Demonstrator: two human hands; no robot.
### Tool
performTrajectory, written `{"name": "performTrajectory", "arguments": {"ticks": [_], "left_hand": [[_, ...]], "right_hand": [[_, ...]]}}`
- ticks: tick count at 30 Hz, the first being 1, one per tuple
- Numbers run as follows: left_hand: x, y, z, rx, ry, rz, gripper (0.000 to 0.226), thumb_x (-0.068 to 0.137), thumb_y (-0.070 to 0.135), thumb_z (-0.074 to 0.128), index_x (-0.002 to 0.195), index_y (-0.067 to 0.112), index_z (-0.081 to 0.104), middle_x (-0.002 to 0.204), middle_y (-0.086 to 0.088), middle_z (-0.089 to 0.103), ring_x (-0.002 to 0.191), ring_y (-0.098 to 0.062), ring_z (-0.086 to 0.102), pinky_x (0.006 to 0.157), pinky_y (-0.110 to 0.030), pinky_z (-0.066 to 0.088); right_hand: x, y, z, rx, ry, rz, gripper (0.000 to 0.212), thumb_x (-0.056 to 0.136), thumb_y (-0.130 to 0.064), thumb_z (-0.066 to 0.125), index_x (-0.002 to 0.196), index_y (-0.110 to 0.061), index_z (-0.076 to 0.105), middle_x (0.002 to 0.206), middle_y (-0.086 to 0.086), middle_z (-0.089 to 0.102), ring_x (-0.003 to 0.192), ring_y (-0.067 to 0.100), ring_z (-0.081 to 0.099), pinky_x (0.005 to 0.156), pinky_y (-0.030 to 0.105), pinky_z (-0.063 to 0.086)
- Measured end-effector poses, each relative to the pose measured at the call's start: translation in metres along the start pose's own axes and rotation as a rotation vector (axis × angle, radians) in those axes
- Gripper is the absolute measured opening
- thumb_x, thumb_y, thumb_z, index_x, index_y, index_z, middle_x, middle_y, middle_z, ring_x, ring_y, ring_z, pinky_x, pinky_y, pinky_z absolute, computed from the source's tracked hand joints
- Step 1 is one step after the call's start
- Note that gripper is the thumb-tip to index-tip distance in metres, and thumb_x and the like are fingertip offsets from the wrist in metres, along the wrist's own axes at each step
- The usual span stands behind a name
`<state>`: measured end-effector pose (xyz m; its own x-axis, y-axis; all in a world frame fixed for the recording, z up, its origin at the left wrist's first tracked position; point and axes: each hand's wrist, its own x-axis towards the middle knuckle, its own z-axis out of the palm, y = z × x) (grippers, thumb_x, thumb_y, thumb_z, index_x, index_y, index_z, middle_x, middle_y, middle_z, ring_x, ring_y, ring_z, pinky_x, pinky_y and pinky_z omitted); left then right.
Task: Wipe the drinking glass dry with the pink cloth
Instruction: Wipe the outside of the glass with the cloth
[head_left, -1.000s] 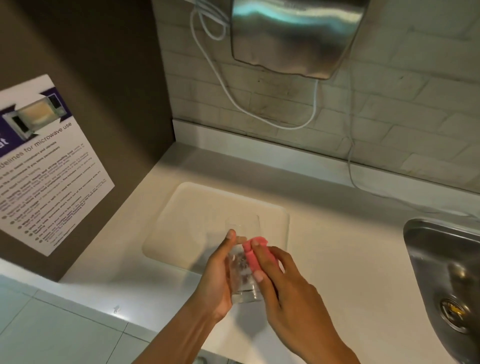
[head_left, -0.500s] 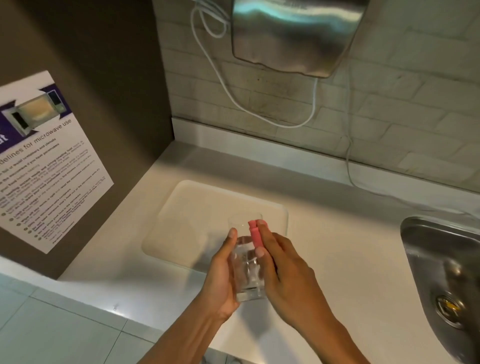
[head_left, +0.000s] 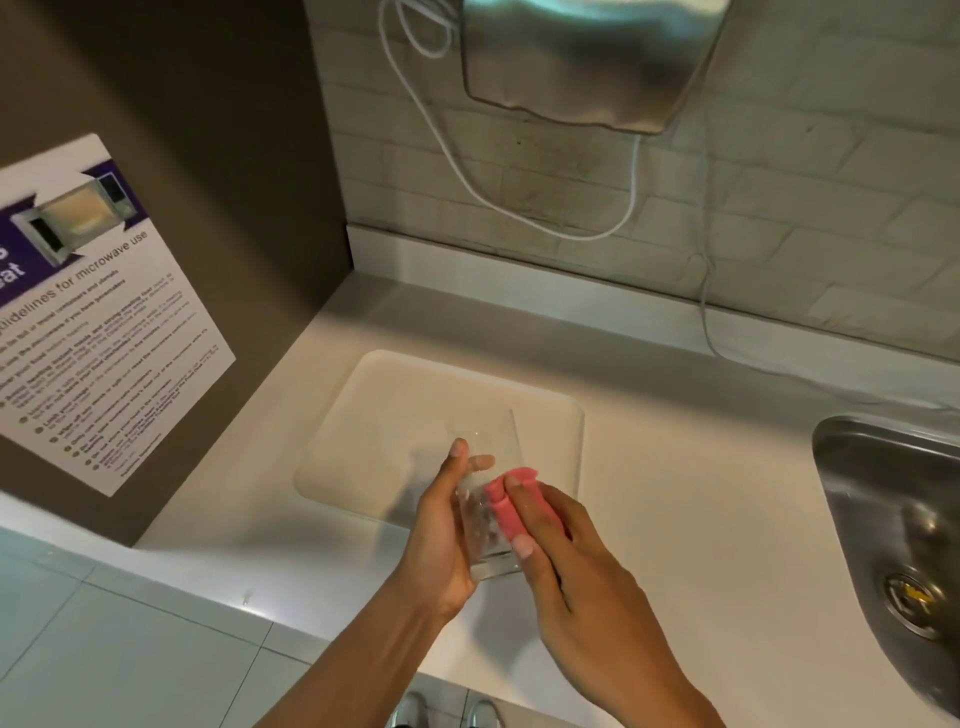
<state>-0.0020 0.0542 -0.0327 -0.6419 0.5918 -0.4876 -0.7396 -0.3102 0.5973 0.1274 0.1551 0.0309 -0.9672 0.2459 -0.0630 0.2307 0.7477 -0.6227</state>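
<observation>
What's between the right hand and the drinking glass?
In the head view, the folded pink cloth lies between the right hand and the glass, pressed against its side.

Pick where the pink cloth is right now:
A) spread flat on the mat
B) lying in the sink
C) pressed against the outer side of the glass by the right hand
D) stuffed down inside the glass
C: the right hand presses the folded pink cloth to the side of the glass, which the left hand grips.

The scene is viewed from one head-worn camera, aimed forward and steeply down. The white stone countertop (head_left: 675, 519) is seen close, filling the lower frame.
</observation>
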Motion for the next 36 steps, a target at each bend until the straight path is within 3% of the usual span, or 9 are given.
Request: {"name": "performTrajectory", "arguments": {"ticks": [4,8,11,14,18,23,27,30,36], "left_hand": [[-0.003,-0.011,0.003,-0.06,-0.036,-0.066,0.07,0.093,0.061,0.064,0.134,0.004,0.073,0.118,-0.023,0.08,0.102,-0.037,0.079,0.081,-0.047,0.065],[-0.001,0.0,-0.001,-0.014,-0.017,-0.001,0.065,0.087,0.065,0.066,0.122,0.01,0.073,0.103,-0.02,0.083,0.09,-0.034,0.081,0.071,-0.044,0.065],[-0.002,-0.002,0.0,0.05,0.056,-0.011,0.066,0.087,0.065,0.066,0.126,0.011,0.067,0.115,-0.021,0.081,0.101,-0.036,0.079,0.081,-0.046,0.062],[-0.002,-0.003,0.009,0.018,0.054,-0.031,0.077,0.095,0.063,0.062,0.139,0.0,0.063,0.116,-0.023,0.077,0.104,-0.038,0.074,0.088,-0.048,0.061],[0.003,0.01,0.008,0.03,0.038,0.018,0.066,0.084,0.066,0.067,0.123,0.014,0.067,0.104,-0.018,0.083,0.088,-0.033,0.082,0.068,-0.043,0.065],[-0.003,-0.002,0.008,0.028,0.056,-0.022,0.079,0.094,0.066,0.062,0.139,0.001,0.065,0.115,-0.022,0.08,0.101,-0.036,0.078,0.084,-0.046,0.064],[-0.001,0.003,-0.002,0.029,0.074,0.003,0.064,0.092,0.066,0.064,0.127,0.012,0.067,0.106,-0.017,0.082,0.093,-0.034,0.081,0.076,-0.044,0.063],[-0.006,-0.004,-0.002,0.058,0.099,-0.026,0.067,0.091,0.067,0.065,0.129,0.011,0.069,0.113,-0.019,0.08,0.099,-0.034,0.079,0.078,-0.044,0.063],[-0.005,-0.002,-0.003,-0.021,0.074,-0.01,0.067,0.085,0.064,0.07,0.125,0.009,0.068,0.102,-0.018,0.083,0.09,-0.033,0.082,0.07,-0.042,0.066]], "right_hand": [[0.016,-0.004,-0.005,0.019,0.059,0.064,0.049,0.102,-0.061,0.011,0.15,-0.065,0.003,0.158,-0.031,0.021,0.13,0.002,0.052,0.099,0.029,0.052],[-0.006,-0.009,0.007,-0.092,0.074,0.004,0.05,0.1,-0.064,0.006,0.15,-0.067,-0.003,0.159,-0.031,0.016,0.121,0.002,0.057,0.083,0.029,0.059],[-0.006,0.002,0.004,0.022,0.069,0.018,0.046,0.103,-0.061,0.014,0.148,-0.07,0.005,0.156,-0.037,0.02,0.132,-0.003,0.047,0.097,0.03,0.052],[0.01,-0.001,-0.002,0.062,0.103,0.055,0.048,0.105,-0.055,0.019,0.152,-0.062,0.014,0.156,-0.033,0.026,0.133,-0.004,0.046,0.102,0.024,0.047],[-0.005,-0.007,0.008,-0.031,0.109,-0.034,0.049,0.104,-0.057,0.015,0.152,-0.063,0.006,0.158,-0.034,0.013,0.122,-0.008,0.044,0.09,0.019,0.052],[0.008,-0.002,0.006,0.061,0.115,0.035,0.049,0.107,-0.05,0.021,0.155,-0.056,0.014,0.155,-0.025,0.029,0.124,-0.004,0.049,0.093,0.012,0.042],[-0.011,-0.002,0.018,-0.056,0.098,-0.041,0.05,0.105,-0.054,0.017,0.152,-0.064,0.004,0.159,-0.031,0.016,0.123,-0.011,0.041,0.092,0.008,0.041],[-0.006,0.005,0.014,0.067,0.067,0.038,0.048,0.105,-0.054,0.02,0.152,-0.063,0.012,0.156,-0.031,0.025,0.124,-0.016,0.037,0.085,-0.003,0.031],[-0.016,-0.01,0.02,-0.061,0.106,-0.059,0.052,0.104,-0.052,0.02,0.154,-0.059,0.009,0.158,-0.026,0.02,0.108,-0.005,0.05,0.083,0.01,0.046]]}}
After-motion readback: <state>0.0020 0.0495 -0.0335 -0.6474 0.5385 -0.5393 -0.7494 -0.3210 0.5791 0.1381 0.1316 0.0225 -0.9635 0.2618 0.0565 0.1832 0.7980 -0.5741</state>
